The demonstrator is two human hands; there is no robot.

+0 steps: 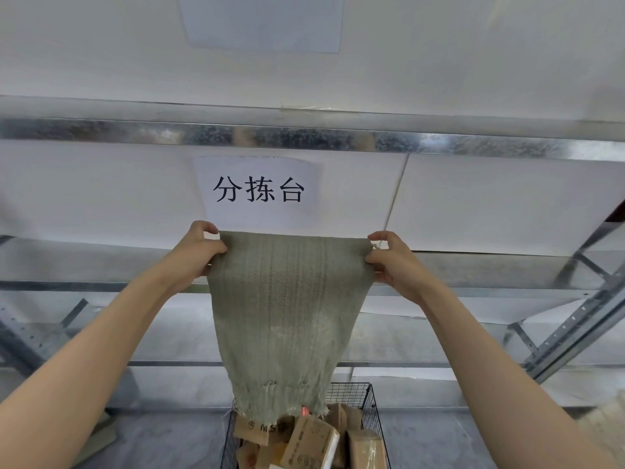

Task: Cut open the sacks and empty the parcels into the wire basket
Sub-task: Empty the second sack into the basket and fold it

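A grey-green woven sack point(287, 313) hangs upside down, limp and flat, stretched between both raised hands. My left hand point(198, 247) grips its upper left corner and my right hand point(392, 262) pinches its upper right corner. The sack's frayed open mouth dangles just above a black wire basket point(370, 406) at the bottom centre. Several brown cardboard parcels point(311, 441) lie piled inside the basket, some partly hidden by the sack's lower edge.
A white wall with a paper sign point(258, 191) stands straight ahead, crossed by a metal rail point(304, 137). Grey metal shelving point(571, 326) runs behind the basket and slants down at the right. Grey floor lies on both sides of the basket.
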